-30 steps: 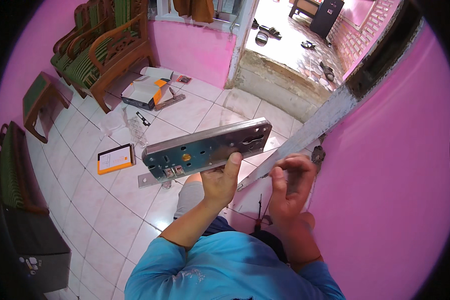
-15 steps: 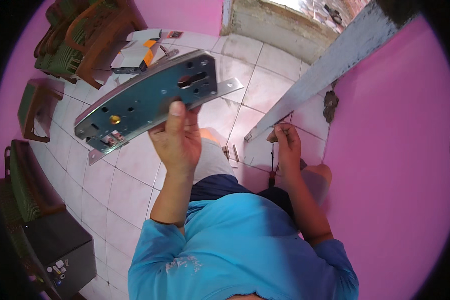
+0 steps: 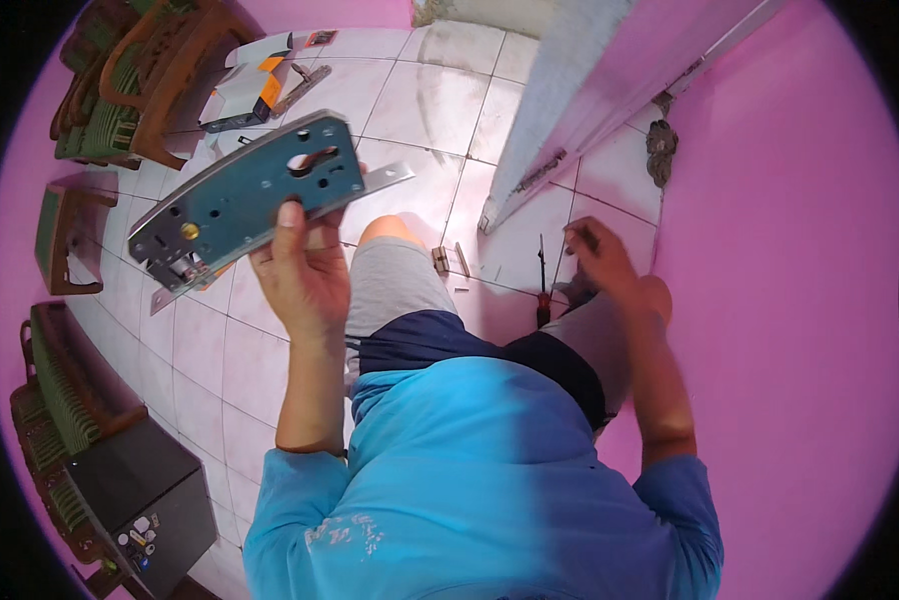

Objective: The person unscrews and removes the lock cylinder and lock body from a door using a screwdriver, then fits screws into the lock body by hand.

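A mortise lock case (image 3: 255, 190) with a long metal faceplate is raised on the left, its flat side facing up. My left hand (image 3: 310, 275) grips its near edge, thumb on top and the other fingers underneath. Over my right knee, my right hand (image 3: 605, 258) hangs with bent fingers slightly apart and nothing visible in them. Close by it, a screwdriver (image 3: 544, 308) with a dark red handle lies on the floor. A small lock cylinder (image 3: 441, 260) and a thin metal bar (image 3: 463, 260) lie between my legs.
A door (image 3: 580, 110) stands ahead, with a dark cutout (image 3: 540, 172) in its edge. An opened box (image 3: 245, 98) and a metal handle plate (image 3: 302, 90) lie on the tiles. Wooden chairs (image 3: 155, 100) and a black cabinet (image 3: 135, 490) line the left; a pink wall (image 3: 780, 300) is right.
My left hand has moved left and slightly down with the lock case. My right hand has drawn back from the door edge toward my knee, its fingers loosening. The view has shifted.
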A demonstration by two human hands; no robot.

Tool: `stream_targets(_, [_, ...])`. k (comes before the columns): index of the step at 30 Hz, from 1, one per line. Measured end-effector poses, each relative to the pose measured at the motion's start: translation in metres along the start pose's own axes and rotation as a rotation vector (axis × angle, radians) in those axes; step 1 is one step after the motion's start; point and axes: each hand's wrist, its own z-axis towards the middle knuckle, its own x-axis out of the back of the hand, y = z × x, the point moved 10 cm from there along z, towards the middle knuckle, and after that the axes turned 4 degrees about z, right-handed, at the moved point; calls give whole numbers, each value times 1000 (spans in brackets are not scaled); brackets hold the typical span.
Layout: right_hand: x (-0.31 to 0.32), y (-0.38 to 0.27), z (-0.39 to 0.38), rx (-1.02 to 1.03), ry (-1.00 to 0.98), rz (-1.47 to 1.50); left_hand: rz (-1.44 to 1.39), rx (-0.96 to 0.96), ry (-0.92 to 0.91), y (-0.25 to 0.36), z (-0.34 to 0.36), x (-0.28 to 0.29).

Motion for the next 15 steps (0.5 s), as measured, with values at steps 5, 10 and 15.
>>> stream_targets(5, [72,8,6,-34,119,-104,88,-62,5,11,15,-6])
stream_targets(10, [93,52,42,-62,-92,-353,-11,-75,-80,1,41,-21])
stream_targets(15, [27,95,76,-89,-379,-431,29,-169,-115,-13,90,-16])
